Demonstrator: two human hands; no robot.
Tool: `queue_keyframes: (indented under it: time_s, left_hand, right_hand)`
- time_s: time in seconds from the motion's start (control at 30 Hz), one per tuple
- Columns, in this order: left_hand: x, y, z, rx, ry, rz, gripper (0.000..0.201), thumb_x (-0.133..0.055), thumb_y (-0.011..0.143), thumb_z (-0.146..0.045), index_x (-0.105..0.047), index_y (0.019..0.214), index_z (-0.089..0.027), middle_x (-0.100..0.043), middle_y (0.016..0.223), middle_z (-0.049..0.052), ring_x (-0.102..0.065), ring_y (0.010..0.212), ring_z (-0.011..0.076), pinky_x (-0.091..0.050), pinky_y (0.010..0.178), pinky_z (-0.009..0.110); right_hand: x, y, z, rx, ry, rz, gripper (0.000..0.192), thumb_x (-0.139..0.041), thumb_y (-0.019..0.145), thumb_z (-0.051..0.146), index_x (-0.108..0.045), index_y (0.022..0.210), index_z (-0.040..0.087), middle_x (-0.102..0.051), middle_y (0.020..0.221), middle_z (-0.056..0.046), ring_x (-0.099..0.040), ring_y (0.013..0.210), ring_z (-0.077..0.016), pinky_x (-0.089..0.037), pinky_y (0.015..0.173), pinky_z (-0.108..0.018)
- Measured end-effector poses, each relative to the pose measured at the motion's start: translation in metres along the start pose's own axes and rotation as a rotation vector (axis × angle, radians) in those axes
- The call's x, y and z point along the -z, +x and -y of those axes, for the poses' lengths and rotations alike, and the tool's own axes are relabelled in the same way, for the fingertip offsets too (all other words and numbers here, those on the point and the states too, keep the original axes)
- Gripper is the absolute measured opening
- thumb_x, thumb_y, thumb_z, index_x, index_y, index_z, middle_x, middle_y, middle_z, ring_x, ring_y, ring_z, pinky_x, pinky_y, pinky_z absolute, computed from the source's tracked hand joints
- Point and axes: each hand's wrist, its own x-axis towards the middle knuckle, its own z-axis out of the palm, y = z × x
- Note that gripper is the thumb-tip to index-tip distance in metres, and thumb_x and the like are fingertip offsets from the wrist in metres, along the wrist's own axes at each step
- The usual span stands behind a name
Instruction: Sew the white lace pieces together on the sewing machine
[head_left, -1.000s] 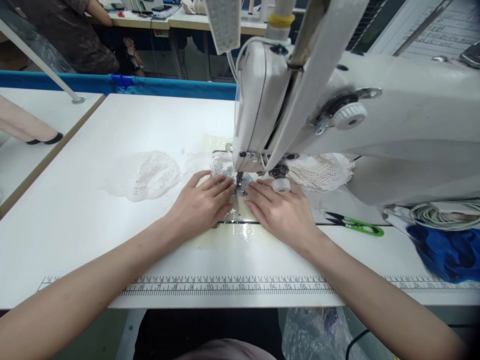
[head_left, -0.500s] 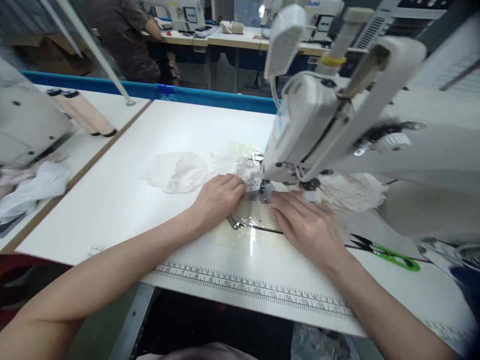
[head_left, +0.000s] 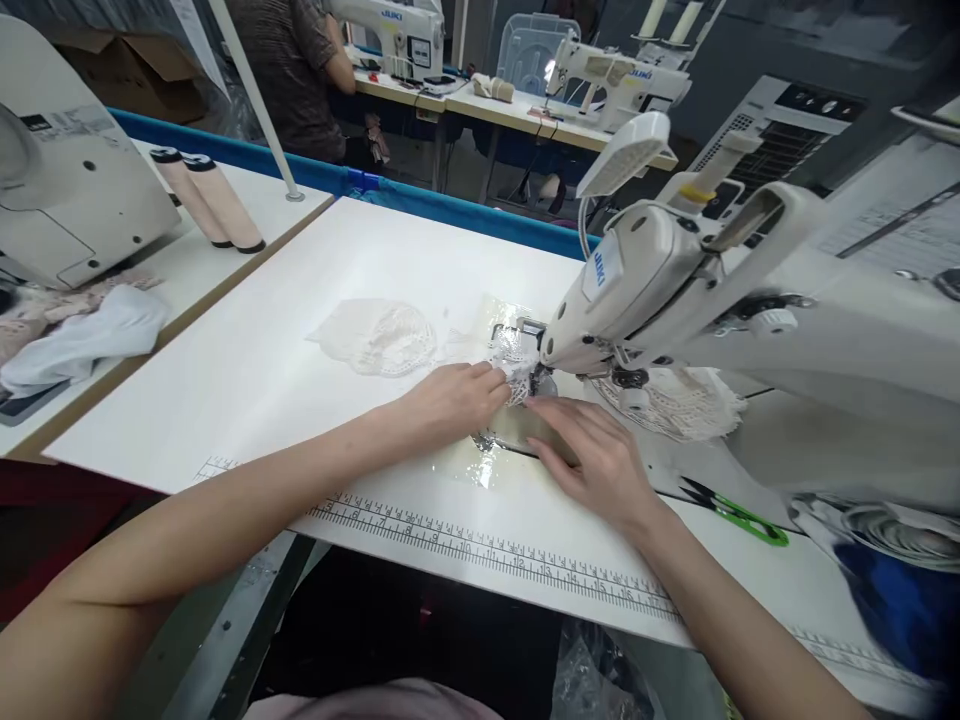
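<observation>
A white sewing machine (head_left: 675,280) stands on the white table (head_left: 300,340). A strip of white lace (head_left: 379,335) runs from the left across the table, under the needle, and piles up behind the machine (head_left: 682,405). My left hand (head_left: 454,400) pinches the lace just left of the presser foot. My right hand (head_left: 592,455) lies flat on the lace and needle plate just in front of the foot, fingers together and pointing at the needle.
Green-handled thread snips (head_left: 739,510) lie to the right of my right hand. A ruler strip (head_left: 480,545) runs along the table's front edge. Blue cloth (head_left: 900,610) sits at the far right. Another machine (head_left: 67,180), two thread cones (head_left: 210,200) and white cloth (head_left: 82,335) occupy the left table. A person (head_left: 289,70) sits beyond.
My view has swung to the left and lifted, showing the neighbouring table. My left hand's fingers have curled from flat to pinching the lace. My right hand stays by the needle.
</observation>
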Motion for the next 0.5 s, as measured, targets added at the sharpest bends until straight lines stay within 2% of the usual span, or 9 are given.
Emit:
queue_keyframes:
  time_s: [0.1, 0.2, 0.3, 0.37, 0.43, 0.5]
  left_hand:
    - [0.003, 0.001, -0.001, 0.055, -0.043, 0.009, 0.014, -0.044, 0.092, -0.012, -0.057, 0.097, -0.011, -0.062, 0.098, 0.011, -0.058, 0.088, 0.0216, -0.043, 0.063, 0.03]
    - [0.011, -0.003, -0.002, 0.135, -0.136, 0.093, 0.016, -0.043, 0.09, -0.011, -0.059, 0.091, -0.012, -0.063, 0.092, 0.01, -0.057, 0.078, 0.0197, -0.036, 0.057, 0.03]
    - [0.024, -0.008, 0.001, 0.141, -0.504, 0.221, 0.011, -0.049, 0.086, -0.016, -0.06, 0.084, -0.017, -0.064, 0.085, 0.004, -0.056, 0.07, 0.0145, -0.035, 0.057, 0.027]
    - [0.034, -0.011, 0.006, 0.133, -0.817, 0.303, 0.008, -0.052, 0.084, -0.021, -0.06, 0.084, -0.019, -0.064, 0.084, 0.001, -0.056, 0.071, 0.0133, -0.038, 0.06, 0.026]
    - [0.043, -0.011, 0.012, 0.147, -1.012, 0.353, 0.01, -0.052, 0.086, -0.026, -0.058, 0.085, -0.019, -0.061, 0.083, 0.001, -0.054, 0.071, 0.0131, -0.038, 0.061, 0.025]
    - [0.049, -0.011, 0.017, 0.163, -1.097, 0.364, 0.014, -0.051, 0.088, -0.031, -0.055, 0.084, -0.019, -0.055, 0.079, 0.001, -0.047, 0.066, 0.012, -0.035, 0.057, 0.025]
  right_hand:
    - [0.0, -0.001, -0.002, -0.015, -0.009, -0.047, 0.028, -0.058, 0.094, 0.017, -0.058, 0.122, 0.017, -0.07, 0.107, -0.007, -0.065, 0.098, -0.0223, -0.053, 0.085, -0.036]
    - [0.0, -0.002, -0.004, -0.023, 0.001, -0.082, 0.024, -0.06, 0.093, 0.017, -0.062, 0.117, 0.019, -0.071, 0.1, -0.005, -0.066, 0.09, -0.021, -0.053, 0.08, -0.035]
    - [0.004, 0.001, 0.0, -0.008, 0.135, -0.04, 0.03, -0.065, 0.091, 0.024, -0.061, 0.12, 0.021, -0.069, 0.109, -0.007, -0.064, 0.102, -0.024, -0.051, 0.087, -0.039]
    - [0.009, 0.007, 0.008, -0.033, 0.318, 0.059, 0.043, -0.07, 0.088, 0.034, -0.057, 0.127, 0.021, -0.065, 0.121, -0.008, -0.059, 0.114, -0.0263, -0.048, 0.095, -0.043]
    - [0.016, 0.017, 0.018, -0.186, 0.524, 0.152, 0.045, -0.072, 0.085, 0.042, -0.059, 0.124, 0.022, -0.065, 0.12, -0.008, -0.059, 0.112, -0.0251, -0.05, 0.094, -0.041]
    - [0.021, 0.029, 0.028, -0.413, 0.714, 0.195, 0.031, -0.071, 0.086, 0.045, -0.066, 0.105, 0.021, -0.07, 0.102, -0.005, -0.065, 0.093, -0.0203, -0.053, 0.081, -0.034]
